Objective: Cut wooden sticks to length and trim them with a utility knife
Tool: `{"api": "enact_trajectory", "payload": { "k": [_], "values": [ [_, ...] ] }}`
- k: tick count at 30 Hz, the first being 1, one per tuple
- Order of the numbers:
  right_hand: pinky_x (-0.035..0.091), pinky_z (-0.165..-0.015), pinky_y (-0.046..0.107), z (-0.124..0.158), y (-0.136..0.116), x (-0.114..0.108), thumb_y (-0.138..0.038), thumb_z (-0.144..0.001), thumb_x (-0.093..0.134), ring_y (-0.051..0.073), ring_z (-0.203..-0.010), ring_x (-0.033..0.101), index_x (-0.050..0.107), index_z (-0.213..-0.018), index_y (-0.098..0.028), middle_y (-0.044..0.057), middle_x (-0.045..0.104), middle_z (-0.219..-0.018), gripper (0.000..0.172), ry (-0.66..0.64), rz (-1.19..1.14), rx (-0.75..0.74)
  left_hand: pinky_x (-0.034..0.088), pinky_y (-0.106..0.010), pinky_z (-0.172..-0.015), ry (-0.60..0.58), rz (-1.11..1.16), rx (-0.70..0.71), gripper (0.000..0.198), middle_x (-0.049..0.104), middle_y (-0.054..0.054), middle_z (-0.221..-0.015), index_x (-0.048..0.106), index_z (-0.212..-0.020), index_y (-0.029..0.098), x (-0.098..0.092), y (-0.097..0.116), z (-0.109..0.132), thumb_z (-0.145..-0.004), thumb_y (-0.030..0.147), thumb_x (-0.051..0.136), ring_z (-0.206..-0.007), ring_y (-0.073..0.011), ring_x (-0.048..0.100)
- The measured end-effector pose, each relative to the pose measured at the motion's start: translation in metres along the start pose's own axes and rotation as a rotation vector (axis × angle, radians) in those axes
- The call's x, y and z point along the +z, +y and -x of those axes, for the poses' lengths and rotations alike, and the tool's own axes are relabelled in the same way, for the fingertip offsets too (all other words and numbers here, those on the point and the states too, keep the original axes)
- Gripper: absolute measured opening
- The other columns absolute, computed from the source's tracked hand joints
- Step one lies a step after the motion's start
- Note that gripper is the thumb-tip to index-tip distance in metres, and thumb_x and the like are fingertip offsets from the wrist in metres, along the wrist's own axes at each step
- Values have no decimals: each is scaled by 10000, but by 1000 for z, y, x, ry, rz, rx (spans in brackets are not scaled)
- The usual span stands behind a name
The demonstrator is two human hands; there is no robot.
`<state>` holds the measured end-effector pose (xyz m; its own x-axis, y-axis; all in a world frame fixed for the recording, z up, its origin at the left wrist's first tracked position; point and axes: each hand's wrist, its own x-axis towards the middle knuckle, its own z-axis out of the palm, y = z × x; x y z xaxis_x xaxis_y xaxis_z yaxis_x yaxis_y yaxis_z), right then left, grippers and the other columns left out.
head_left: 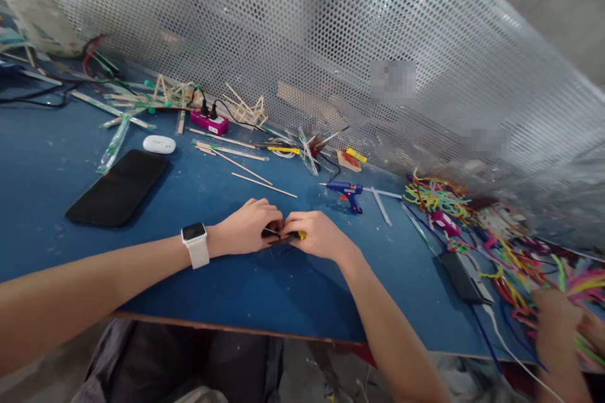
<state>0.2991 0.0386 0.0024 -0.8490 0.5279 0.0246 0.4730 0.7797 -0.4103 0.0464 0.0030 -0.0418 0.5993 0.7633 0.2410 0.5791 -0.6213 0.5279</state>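
The left hand (250,227) is curled, its hold too hidden to tell; the right hand (316,235) grips a tool (302,235) between them, so work seems under way. Beyond them, sticks (264,185) lie loose, unjoined; the glue gun (346,189) rests unheld.

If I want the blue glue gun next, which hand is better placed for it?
Probably the right hand: it is closer to the glue gun, whose handle is toward the right. The left hand is farther away. The right does seem occupied, though, gripping a yellow-ended object.
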Motion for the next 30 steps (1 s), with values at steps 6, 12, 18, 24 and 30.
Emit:
{"api": "enact_trajectory", "payload": {
  "k": [6,12,18,24,30],
  "values": [
    [602,-888,302,-16,4,-11,-113,-960,857,199,-968,850,922,-1016,-290,5,909,-1088,197,-72,14,-32,452,-366,-824,-73,16,66,180,790,-27,-922,710,-892,220,-14,-11,-14,-986,244,861,-922,-246,734],
    [575,-822,317,-2,10,6,-153,-951,819,206,-920,811,893,-1079,-261,45,877,-1123,184,6,55,-46,530,-347,-879,-96,76,143,114,845,-20,-1012,791,-1069,239,-26,-24,-9,-987,228,869,-977,-233,773],
    [548,-801,330,6,4,12,-230,-1080,729,189,-897,787,882,-1070,-258,48,868,-1135,156,39,32,-57,555,-379,-1024,-74,161,150,280,874,-43,-1118,827,-1201,256,-30,-30,2,-1132,155,575,-1088,-236,781],
    [556,-807,315,7,6,11,-131,-1039,725,182,-940,805,888,-1136,-252,31,880,-1162,224,59,11,-63,535,-311,-951,-90,207,124,270,879,-5,-1098,848,-1182,268,-34,-33,0,-1106,136,626,-1036,-195,777],
    [587,-824,307,7,10,12,-101,-1059,687,183,-945,824,912,-1168,-234,39,888,-1155,283,86,6,-95,542,-239,-926,-115,265,114,286,887,12,-1117,869,-1181,282,-38,-34,-1,-1096,113,654,-1034,-154,807]
  ]
}}
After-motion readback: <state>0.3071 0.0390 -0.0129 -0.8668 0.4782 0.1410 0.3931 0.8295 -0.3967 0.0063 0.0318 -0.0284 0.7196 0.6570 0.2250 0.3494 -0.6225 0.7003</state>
